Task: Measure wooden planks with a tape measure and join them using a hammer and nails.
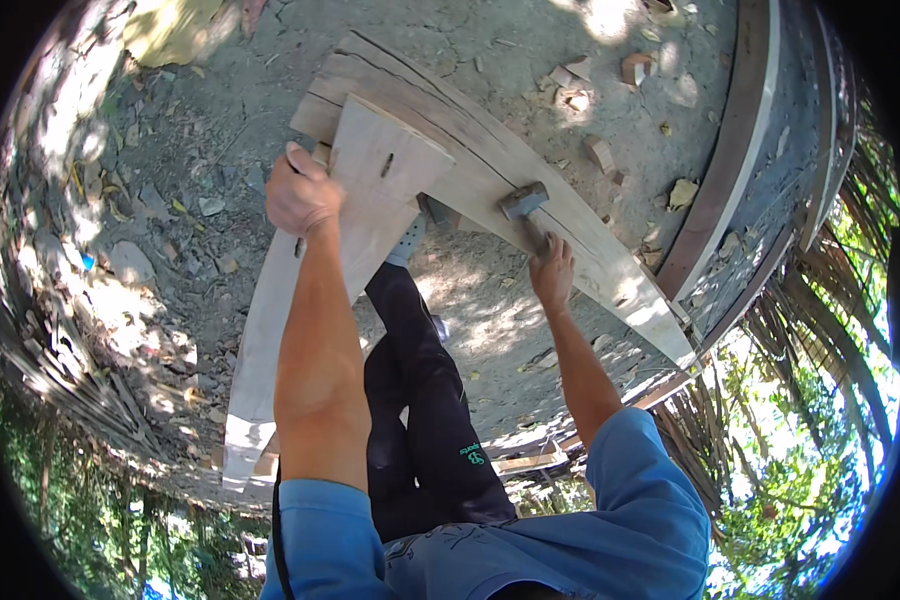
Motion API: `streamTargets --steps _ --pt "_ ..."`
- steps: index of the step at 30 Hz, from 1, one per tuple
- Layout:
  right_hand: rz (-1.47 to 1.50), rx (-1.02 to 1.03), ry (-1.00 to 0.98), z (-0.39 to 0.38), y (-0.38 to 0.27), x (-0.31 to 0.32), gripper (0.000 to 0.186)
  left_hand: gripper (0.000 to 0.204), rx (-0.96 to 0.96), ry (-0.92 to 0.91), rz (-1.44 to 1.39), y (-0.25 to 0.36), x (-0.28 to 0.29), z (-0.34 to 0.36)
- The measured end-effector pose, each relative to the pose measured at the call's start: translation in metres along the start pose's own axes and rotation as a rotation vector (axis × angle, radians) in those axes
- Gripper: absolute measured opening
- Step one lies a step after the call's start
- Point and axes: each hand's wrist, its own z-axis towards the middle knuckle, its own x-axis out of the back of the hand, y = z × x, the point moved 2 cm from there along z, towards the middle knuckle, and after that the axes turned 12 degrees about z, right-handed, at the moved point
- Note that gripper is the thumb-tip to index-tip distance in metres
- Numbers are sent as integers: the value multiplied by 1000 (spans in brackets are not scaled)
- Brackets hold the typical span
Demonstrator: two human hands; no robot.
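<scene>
My right hand (552,270) is wrapped round the handle of a hammer (523,200), whose dark metal head lies over a long, wide wooden plank (480,150). That plank slants from the upper middle down to the right. Across its upper end rests a pale board (400,150) with a narrow dark slot. Closed, my left hand (305,190) is at the left edge of this board; what its fingers hold is hidden. Another long plank (265,350) runs from beneath my left forearm to the lower left. A dark metal piece (433,208) shows partly beside the pale board.
Bare dirt ground with dry leaves and stones surrounds the planks. Several broken brick pieces (598,153) lie at the upper right. Long brown beams (720,170) curve along the right side. Dry sticks (80,370) are heaped at the left. My legs (425,370) stretch beneath the work.
</scene>
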Motion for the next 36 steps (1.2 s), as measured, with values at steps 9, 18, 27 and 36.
streamTargets --steps 9,18,27,36 --pt "148 -257 -138 -160 40 -43 71 54 -291 140 -165 -29 -14 -5" --pt "276 -112 -555 -241 119 -32 35 39 -270 262 -365 -216 -54 -217" --pt "341 -180 -598 -212 196 109 32 44 289 -1025 31 -453 -161 -595" --pt "1 251 -420 -120 138 187 30 35 -58 -223 -546 -400 -151 -595"
